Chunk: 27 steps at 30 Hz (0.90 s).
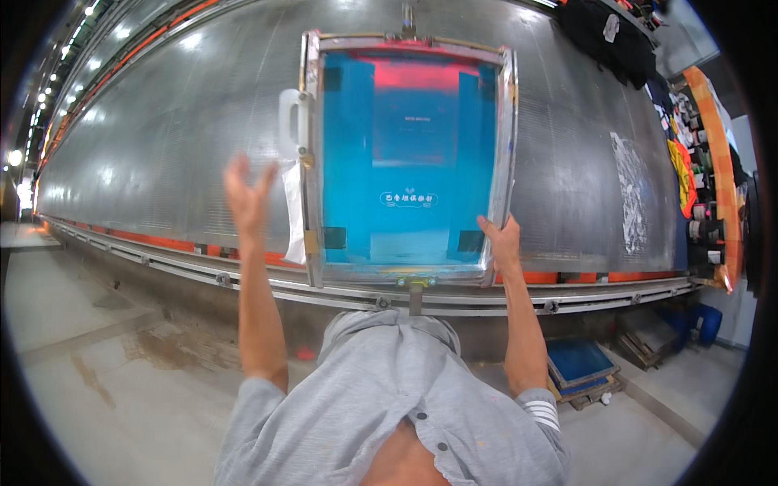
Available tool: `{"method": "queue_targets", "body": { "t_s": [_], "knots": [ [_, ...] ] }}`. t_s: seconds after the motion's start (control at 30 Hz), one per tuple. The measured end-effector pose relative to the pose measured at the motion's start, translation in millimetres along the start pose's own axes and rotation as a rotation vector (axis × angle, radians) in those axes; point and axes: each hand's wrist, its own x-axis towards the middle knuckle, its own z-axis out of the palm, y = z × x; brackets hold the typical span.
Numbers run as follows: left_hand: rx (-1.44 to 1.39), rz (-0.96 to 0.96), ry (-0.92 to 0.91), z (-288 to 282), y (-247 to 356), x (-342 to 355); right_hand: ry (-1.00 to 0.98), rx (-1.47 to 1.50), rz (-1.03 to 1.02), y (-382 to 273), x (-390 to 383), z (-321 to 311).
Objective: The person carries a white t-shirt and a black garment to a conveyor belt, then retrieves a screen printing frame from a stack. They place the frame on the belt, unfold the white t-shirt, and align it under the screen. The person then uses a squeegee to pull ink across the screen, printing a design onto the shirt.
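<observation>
A screen-printing frame (507, 121) with blue mesh stands over the long grey table in front of me. A band of pink ink (417, 75) runs across the mesh near its far end, and pale printed lettering shows lower down. Around the frame's near right corner, my right hand (502, 241) is closed, with the thumb on top. My left hand (248, 194) hangs in the air left of the frame, slightly blurred, its fingers apart and nothing in them. Between that hand and the frame are a white loop handle (285, 125) and a white strip (294, 215) below it.
A metal rail (219, 278) runs along the near edge of the grey table (178, 154). Dark garments (608, 44) lie at the far right, near an orange-edged rack (717, 162) of containers. Stacked frames (579, 363) sit on the floor at my right.
</observation>
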Motion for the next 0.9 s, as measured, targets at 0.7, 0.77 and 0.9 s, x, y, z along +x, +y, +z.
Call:
{"method": "queue_targets", "body": {
  "t_s": [0.7, 0.77, 0.9],
  "knots": [
    [0.387, 0.034, -0.214, 93.4, -146.8, -131.7, 0.506, -0.998, -0.261, 124.3, -11.7, 37.2],
    [0.428, 0.042, -0.206, 90.7, -149.9, -127.7, 0.518, -1.017, -0.269, 125.2, -10.3, 41.0],
    [0.423, 0.028, -0.238, 90.7, -152.9, -128.0, 0.530, -1.031, -0.270, 125.3, -9.6, 44.5]
  ]
}}
